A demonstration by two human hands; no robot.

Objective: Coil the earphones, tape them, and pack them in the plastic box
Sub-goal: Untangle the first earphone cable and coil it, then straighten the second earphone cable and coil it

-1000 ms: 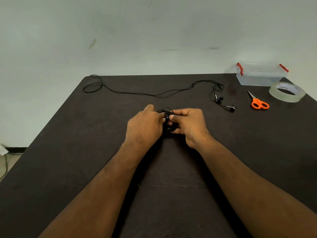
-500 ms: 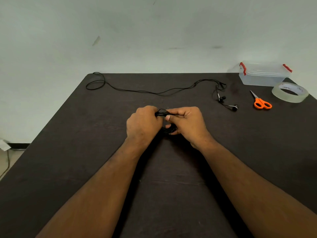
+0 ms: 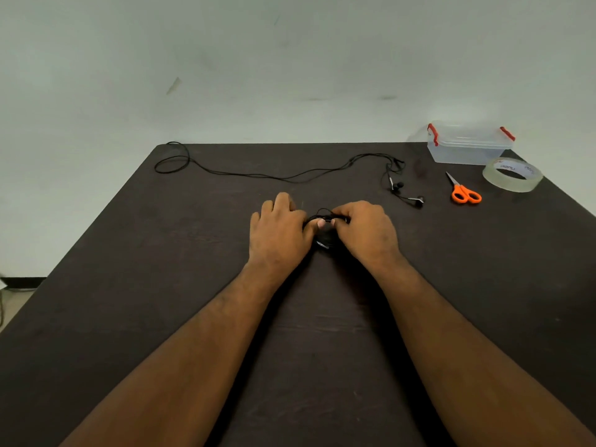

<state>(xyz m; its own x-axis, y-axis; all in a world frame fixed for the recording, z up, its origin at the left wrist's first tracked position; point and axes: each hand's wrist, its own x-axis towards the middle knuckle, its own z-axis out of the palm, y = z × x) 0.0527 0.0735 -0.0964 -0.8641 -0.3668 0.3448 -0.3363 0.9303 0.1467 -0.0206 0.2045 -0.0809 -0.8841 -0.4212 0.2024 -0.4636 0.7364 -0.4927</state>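
Observation:
A small black coil of earphone cable (image 3: pixel 325 232) lies between my two hands at the middle of the dark table (image 3: pixel 129 285). My left hand (image 3: pixel 279 230) holds its left side with the thumb pressed on the loops. My right hand (image 3: pixel 366 230) pinches the cable at the coil's top right. A second pair of black earphones (image 3: pixel 290 179) lies uncoiled across the far side of the table, its earbuds (image 3: pixel 409 195) to the right. The clear plastic box (image 3: pixel 469 145) with red clips stands shut at the far right corner.
Orange-handled scissors (image 3: pixel 462 191) lie to the right of the loose earbuds. A roll of clear tape (image 3: pixel 512 174) sits in front of the box near the table's right edge. A pale wall rises behind the table.
Both hands stayed at the coil. My left hand's fingers have spread out and lifted over the coil's left side, and the right hand's pinch has shifted slightly on the loops.

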